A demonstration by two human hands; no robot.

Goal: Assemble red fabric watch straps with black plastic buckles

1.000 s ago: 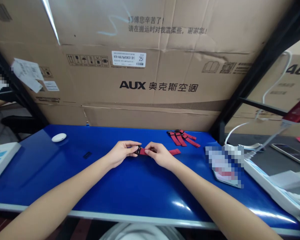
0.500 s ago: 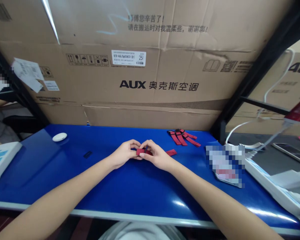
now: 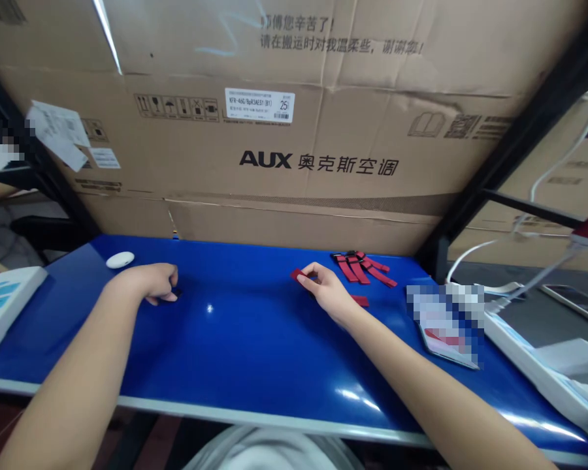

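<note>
My left hand [image 3: 149,281] is at the left of the blue table, fingers bent down and closed on a small flat black buckle [image 3: 177,294] at the tabletop; most of the buckle is hidden by the fingers. A red webbing strap [image 3: 297,275] is pinched between thumb and fingers of my right hand [image 3: 326,294], slightly above the middle of the table. Its other end [image 3: 359,301] shows beyond the hand, on the right. Behind that hand lies a bunch of red straps [image 3: 357,267] with black buckles.
A tall cardboard box [image 3: 294,183] stands along the back edge. The round white case [image 3: 120,260] sits far left, near a white device [image 3: 10,300]. At right are a phone [image 3: 443,336], a white power strip [image 3: 534,365] with cables and a black frame post [image 3: 470,189].
My hands have parted. The left hand has let go of the red strap and moved left to the black buckle; the right hand keeps the strap, slightly further right. The view has shifted slightly.
</note>
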